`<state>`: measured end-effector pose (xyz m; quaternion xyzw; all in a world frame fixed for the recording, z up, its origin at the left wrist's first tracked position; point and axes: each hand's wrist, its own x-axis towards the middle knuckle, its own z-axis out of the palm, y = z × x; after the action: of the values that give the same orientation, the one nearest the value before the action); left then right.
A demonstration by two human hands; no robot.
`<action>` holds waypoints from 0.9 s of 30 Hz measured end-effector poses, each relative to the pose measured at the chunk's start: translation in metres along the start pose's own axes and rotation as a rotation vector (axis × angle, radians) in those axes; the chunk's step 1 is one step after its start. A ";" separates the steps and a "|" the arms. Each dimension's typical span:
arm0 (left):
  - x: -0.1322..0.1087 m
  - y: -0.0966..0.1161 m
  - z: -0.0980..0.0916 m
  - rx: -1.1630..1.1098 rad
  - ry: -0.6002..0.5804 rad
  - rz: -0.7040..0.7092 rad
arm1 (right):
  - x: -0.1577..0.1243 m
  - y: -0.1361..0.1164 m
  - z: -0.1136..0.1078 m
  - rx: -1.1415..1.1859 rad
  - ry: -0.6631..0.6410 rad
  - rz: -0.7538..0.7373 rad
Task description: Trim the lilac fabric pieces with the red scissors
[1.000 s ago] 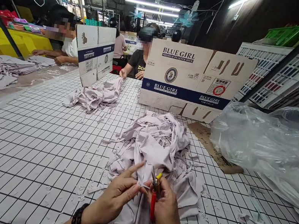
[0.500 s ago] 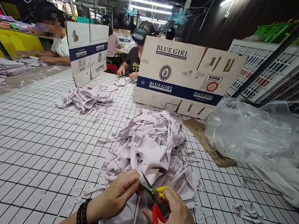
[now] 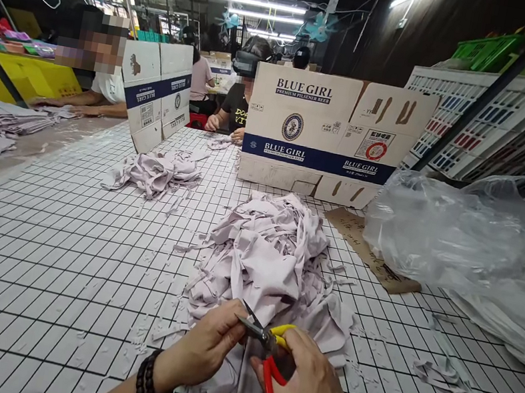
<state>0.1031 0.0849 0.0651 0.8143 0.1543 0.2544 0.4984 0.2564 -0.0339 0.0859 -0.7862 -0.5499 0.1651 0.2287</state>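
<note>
My right hand [image 3: 310, 388] is wrapped round the scissors [image 3: 263, 336], which have one red and one yellow handle. Their blades are parted, with the tips beside the fingers of my left hand [image 3: 209, 339]. That hand, with a dark beaded bracelet [image 3: 148, 383] at the wrist, is pinched closed on a pale lilac fabric piece [image 3: 234, 381] hanging below it. The pinched edge is hidden by my fingers. Just beyond both hands rises a heap of pale lilac fabric pieces [image 3: 263, 264] with narrow strips.
Small scraps lie about the grid-patterned table [image 3: 51, 268]. A smaller fabric pile [image 3: 154, 174] sits farther left. Cardboard panels [image 3: 326, 123] stand at the back, and clear plastic bags [image 3: 478, 241] lie right, by brown cardboard [image 3: 374, 253]. Co-workers sit across the table and at left.
The scissors have shifted slightly left, and their blades are a little wider apart. My left hand keeps its pinch. The whole view has moved slightly.
</note>
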 end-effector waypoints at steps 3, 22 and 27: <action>0.000 -0.001 0.000 -0.019 0.005 -0.003 | 0.000 0.000 0.002 -0.009 -0.010 0.026; -0.005 -0.004 0.001 -0.142 0.026 -0.052 | 0.003 -0.006 0.002 -0.077 -0.018 0.052; -0.005 -0.004 0.000 -0.171 0.025 -0.077 | 0.005 -0.001 0.005 -0.027 -0.007 0.025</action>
<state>0.0991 0.0842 0.0605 0.7591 0.1696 0.2574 0.5734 0.2551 -0.0285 0.0823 -0.7954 -0.5429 0.1634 0.2141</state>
